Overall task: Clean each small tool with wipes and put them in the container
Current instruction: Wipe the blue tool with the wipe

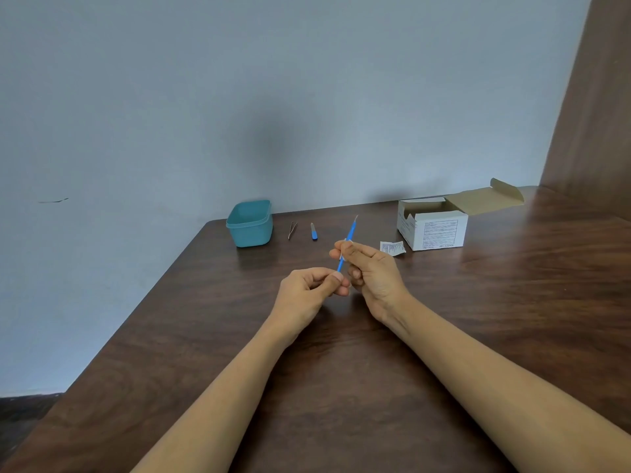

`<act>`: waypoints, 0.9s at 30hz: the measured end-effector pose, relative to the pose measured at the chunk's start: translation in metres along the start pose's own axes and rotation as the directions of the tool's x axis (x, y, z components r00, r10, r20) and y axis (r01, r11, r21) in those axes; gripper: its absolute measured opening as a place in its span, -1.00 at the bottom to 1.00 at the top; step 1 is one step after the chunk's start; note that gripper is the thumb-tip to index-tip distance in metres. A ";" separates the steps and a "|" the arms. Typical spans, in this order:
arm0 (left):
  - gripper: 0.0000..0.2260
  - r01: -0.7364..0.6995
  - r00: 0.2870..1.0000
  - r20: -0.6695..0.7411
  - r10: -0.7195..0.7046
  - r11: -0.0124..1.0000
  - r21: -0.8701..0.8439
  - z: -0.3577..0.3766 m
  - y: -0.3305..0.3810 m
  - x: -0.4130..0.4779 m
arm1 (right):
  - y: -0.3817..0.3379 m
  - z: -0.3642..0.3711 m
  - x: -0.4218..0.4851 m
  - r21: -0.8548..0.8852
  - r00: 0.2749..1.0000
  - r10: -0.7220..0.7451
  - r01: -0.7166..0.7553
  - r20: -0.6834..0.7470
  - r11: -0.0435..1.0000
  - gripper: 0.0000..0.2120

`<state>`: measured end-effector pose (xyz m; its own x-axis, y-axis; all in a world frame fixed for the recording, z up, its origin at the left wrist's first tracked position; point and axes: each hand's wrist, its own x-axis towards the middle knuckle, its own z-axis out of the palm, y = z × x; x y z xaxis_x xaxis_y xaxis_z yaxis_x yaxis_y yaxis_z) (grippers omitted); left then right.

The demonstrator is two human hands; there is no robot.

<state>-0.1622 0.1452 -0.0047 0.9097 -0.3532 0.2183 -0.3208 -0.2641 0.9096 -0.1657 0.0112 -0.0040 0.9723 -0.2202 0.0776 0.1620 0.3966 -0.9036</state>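
Two hands work one slim blue tool point(350, 230) above the bench point(341, 370): the left hand point(312, 288) pinches its near end to steady it, while the right hand point(370, 268), grip clamped on a white wipe point(344, 249) round the shaft, apparently rubs it clean, the teal container point(251, 223) waiting far left.

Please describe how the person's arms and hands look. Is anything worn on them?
The left forearm and right forearm are bare, with no sleeves in view. The left hand and right hand have no gloves; no watch, bracelet or ring shows.
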 end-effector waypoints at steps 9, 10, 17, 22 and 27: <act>-0.86 -0.067 0.998 0.005 0.067 0.983 0.170 0.000 -0.002 0.000 | -0.002 -0.004 0.003 0.009 0.984 -0.003 0.005 -0.180 1.000 -0.92; -0.87 -0.080 0.997 0.010 0.079 0.975 0.206 0.001 -0.002 0.000 | -0.003 -0.005 0.004 0.016 0.979 0.008 -0.005 -0.204 1.000 -0.91; -0.83 -0.105 0.994 0.011 0.107 0.944 0.314 0.000 -0.003 0.001 | -0.004 -0.008 0.008 0.022 0.990 0.033 -0.030 -0.137 0.999 -0.89; -0.82 -0.090 0.996 0.019 0.088 0.931 0.353 0.001 -0.002 0.001 | -0.008 -0.011 0.011 0.123 0.997 0.061 -0.054 -0.056 0.991 -0.86; -0.82 -0.091 0.996 0.032 0.086 0.923 0.373 0.000 -0.002 0.000 | -0.011 -0.018 0.016 0.151 0.995 0.084 -0.075 -0.056 0.986 -0.94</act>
<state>-0.1617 0.1453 -0.0062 0.8701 -0.4026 0.2842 -0.4775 -0.5462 0.6882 -0.1552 -0.0127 -0.0009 0.9715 -0.2358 -0.0227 0.1122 0.5423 -0.8327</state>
